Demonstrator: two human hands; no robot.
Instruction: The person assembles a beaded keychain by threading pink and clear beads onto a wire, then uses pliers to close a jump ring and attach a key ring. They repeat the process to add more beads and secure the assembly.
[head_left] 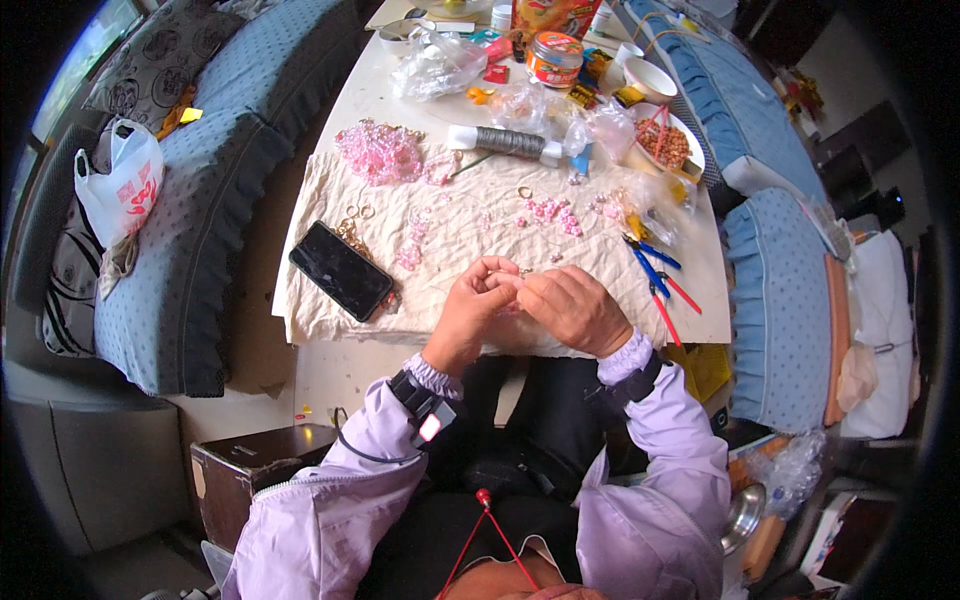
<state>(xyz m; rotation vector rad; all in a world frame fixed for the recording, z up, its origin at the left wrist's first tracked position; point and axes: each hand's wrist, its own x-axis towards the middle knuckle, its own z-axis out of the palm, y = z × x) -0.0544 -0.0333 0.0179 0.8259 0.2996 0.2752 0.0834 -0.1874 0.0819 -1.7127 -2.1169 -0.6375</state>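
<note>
My left hand (472, 312) and my right hand (577, 308) meet over the near edge of a cream cloth (460, 210). The fingers of both are pinched together, fingertip to fingertip. Whatever lies between them is too small and covered to name; a bit of pink shows just below the fingers. Beyond my hands lie loose pink beads (553, 215) and a thin scatter of pale pink beads (413, 238). Farther off rests a heap of strung pink beads (380, 152). Gold-coloured rings (360, 212) sit beside a black phone (341, 270), left of my left hand.
Two pliers with blue and red handles (655, 275) lie right of my hands. Behind are a spool of grey wire (505, 142), plastic bags (438, 65), a round jar (554, 60) and a bowl of reddish-brown beads (692, 135). Blue-covered seats (180, 240) flank the table.
</note>
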